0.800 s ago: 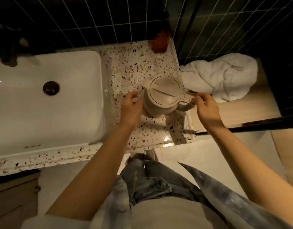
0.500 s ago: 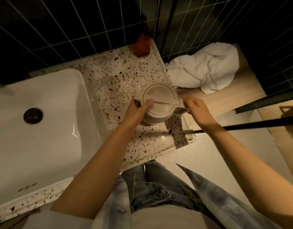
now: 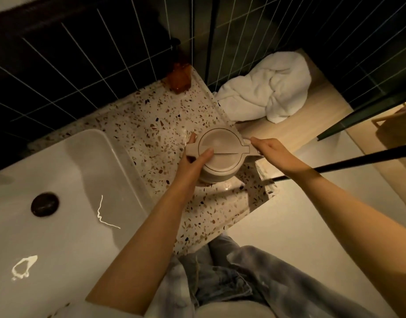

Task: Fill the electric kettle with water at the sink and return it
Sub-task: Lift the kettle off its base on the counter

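Observation:
A beige electric kettle (image 3: 222, 154) with its lid closed stands on the speckled terrazzo counter (image 3: 151, 134), right of the white sink (image 3: 60, 180). My left hand (image 3: 193, 161) wraps the kettle's left side near the spout, thumb lying over the lid's edge. My right hand (image 3: 268, 150) grips the handle sticking out to the right. The sink basin shows a dark drain (image 3: 45, 204); the tap is out of view.
An amber soap bottle (image 3: 180, 74) stands at the counter's back corner against dark tiles. A crumpled white towel (image 3: 268, 88) lies on a wooden bench to the right. A thin black bar (image 3: 358, 160) crosses right of the counter's edge. My legs stand below.
The view has tilted and shifted left. My left thumb has come up onto the lid, and my right hand has closed further around the handle. The kettle stays on the counter.

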Available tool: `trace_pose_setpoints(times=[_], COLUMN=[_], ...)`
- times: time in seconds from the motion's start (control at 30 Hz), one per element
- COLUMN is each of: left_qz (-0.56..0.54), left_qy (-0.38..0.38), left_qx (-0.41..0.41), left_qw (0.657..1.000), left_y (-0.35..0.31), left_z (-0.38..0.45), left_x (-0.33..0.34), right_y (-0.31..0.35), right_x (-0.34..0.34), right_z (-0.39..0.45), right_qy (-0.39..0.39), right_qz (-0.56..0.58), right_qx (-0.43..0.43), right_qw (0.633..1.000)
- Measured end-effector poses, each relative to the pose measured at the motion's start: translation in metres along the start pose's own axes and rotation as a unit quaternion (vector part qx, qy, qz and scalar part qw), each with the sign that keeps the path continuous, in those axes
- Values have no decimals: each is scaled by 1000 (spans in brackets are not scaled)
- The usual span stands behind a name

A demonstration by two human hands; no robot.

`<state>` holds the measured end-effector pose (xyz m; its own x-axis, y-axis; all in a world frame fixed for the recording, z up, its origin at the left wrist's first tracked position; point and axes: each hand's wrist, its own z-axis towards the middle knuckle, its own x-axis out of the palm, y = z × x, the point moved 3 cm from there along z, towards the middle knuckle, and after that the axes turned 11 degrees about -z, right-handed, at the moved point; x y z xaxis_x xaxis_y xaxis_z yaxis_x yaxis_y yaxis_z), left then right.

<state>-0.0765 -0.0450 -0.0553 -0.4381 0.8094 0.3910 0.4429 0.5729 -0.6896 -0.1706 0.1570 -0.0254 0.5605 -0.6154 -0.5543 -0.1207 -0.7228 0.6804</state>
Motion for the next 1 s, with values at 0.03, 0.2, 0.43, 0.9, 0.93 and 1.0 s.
trace_pose_setpoints(times=[0.03,0.2,0.43,0.9,0.93,1.0], left_qz=[-9,-52,-109,-126,-127,-124], left_qy=[1,-6,-54,-152,-153,-152], left_qx=[-3,-27,56,193,199,207], left_qw=[1000,998,991,961,959,959], left_y=[-1,-7,-24,-54,-53,-52], left_z=[-1,-6,-28,-155,-162,-176], left_x=[1,5,4,-41,-49,-64], right_y=[0,-4,40,102,106,113], right_x=[1,3,-13,43,51,67], right_z=[1,1,-22,-84,-89,-102], right_qy=[12,47,72,191,195,195], right_qz=[4,41,127,150,154,149], right_qx=[5,6,-109,-242,-246,-250], right_qw=[1000,998,983,939,937,937])
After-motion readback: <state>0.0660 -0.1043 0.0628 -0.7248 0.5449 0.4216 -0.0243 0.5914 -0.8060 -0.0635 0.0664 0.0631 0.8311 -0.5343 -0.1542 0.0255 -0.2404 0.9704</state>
